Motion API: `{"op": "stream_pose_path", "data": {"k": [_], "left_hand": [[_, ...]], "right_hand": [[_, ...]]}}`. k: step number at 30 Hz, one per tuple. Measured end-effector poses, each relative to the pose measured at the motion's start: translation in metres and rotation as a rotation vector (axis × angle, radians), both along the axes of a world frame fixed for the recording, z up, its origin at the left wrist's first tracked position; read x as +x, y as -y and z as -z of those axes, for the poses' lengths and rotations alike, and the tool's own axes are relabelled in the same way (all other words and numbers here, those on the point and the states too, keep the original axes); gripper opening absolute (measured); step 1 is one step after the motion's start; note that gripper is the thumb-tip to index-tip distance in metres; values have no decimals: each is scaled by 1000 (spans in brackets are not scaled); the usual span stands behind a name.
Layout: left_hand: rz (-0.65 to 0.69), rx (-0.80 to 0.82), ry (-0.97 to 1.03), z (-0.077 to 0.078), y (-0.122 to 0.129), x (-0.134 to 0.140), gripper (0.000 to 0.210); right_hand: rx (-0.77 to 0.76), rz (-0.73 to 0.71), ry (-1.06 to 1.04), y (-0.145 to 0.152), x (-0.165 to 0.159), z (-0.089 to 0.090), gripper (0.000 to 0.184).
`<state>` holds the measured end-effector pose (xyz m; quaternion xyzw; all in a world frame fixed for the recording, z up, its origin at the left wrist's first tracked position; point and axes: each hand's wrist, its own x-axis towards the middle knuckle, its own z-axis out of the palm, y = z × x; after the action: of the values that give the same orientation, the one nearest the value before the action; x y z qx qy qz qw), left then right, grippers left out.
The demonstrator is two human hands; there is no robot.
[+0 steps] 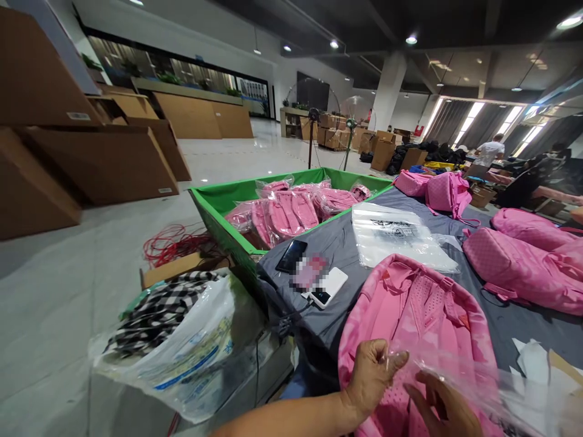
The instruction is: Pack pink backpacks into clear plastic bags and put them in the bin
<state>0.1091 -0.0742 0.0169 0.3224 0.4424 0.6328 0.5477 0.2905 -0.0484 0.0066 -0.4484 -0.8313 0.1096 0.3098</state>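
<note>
Over a pink backpack [364, 315] that lies with its straps up, my left hand [371, 376] pinches the edge of a clear plastic bag [483, 370]. Beside it my right hand [444, 406] is at the same bag, thumb and fingers apart, seemingly at its opening. The bag stretches off to the right across the backpack's lower part. Behind the backpack rests a stack of flat clear plastic bags [392, 233] with dark print. A white power bank [330, 288] and a black phone [291, 256] lie to the left on the grey cloth.
A green-rimmed bin [223, 227] holds several bagged pink backpacks [291, 212]. More pink backpacks [523, 267] lie on the right of the table. A white sack [195, 358] with checked cloth stands at lower left. Cardboard boxes [100, 161] are stacked at left; a person [492, 149] stands far back.
</note>
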Motion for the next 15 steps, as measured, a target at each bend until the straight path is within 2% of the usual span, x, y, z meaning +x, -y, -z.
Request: {"op": "stream_pose_path", "data": {"k": [2,6,8,10,13,15], "left_hand": [[17,2,-67,3,-2,-7,76],[161,78,-327,6,-3,-27,74],[175,238,-551,4,-3,-37,67],[108,483,-817,-1,-3,-44,58],[-63,807,-1171,-14,-6,-42,54],[-116,937,-1350,-26,-14,-34,38]], "right_hand": [[-42,-111,-3,-4,2,-13,47],[-246,-284,-71,-13,8,-56,30],[-361,-316,-115,-19,11,-76,27],[-458,-313,-154,-23,13,-89,29],[-626,-340,-219,-29,10,-97,37],[-741,-388,-263,-36,3,-100,46]]}}
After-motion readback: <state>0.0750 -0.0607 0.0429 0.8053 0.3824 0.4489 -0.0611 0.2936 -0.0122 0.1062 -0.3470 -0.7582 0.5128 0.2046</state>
